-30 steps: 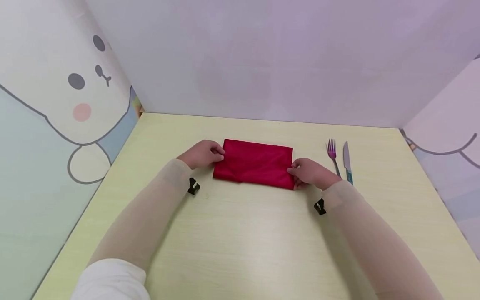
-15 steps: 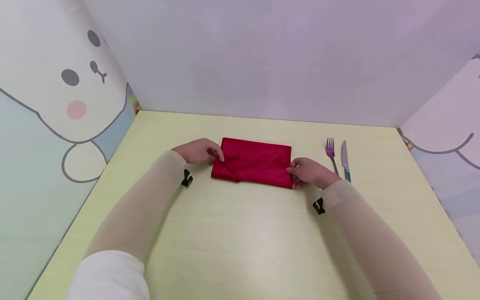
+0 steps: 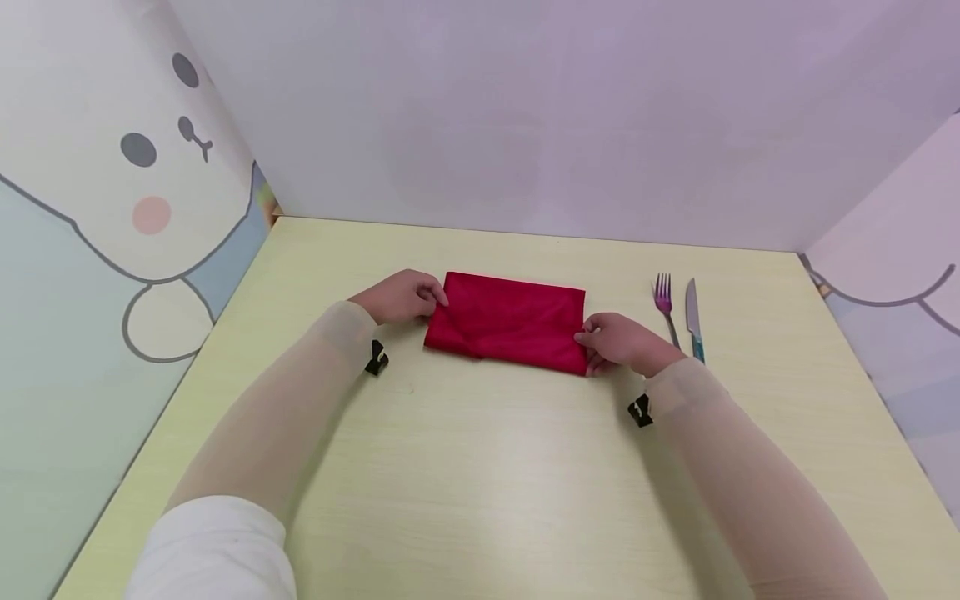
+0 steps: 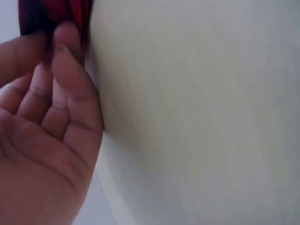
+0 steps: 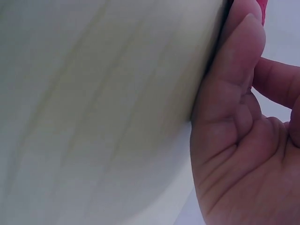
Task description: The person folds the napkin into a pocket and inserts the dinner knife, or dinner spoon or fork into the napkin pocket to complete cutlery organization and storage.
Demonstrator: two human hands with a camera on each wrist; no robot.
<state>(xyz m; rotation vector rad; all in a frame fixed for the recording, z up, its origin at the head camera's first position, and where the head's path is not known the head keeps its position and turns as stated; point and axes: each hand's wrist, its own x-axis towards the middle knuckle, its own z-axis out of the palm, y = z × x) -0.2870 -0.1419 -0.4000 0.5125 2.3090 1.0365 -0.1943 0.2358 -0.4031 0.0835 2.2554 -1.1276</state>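
A folded red cloth [image 3: 510,323] lies flat on the pale wooden table [image 3: 480,467], with a few wrinkles near its front left part. At its left edge, my left hand [image 3: 403,297] pinches the fabric with curled fingers. In the left wrist view, dark red layers of the cloth [image 4: 70,10] meet the fingertips. My right hand [image 3: 624,342] holds the right edge near the front corner, thumb on top and other fingers low by the table. Only a sliver of red cloth [image 5: 264,10] shows past the right fingers in the right wrist view.
A fork [image 3: 664,302] and a table knife [image 3: 693,312] lie side by side to the right, their handles partly behind the right forearm. A pale wall [image 3: 525,125] rises behind the table. Black clips [image 3: 377,358] hang at both wrists.
My left hand has shifted its fingers along the cloth's left edge, the forefinger reaching over and then drawing back. The right hand keeps its place. Fresh creases show at the cloth's front left.
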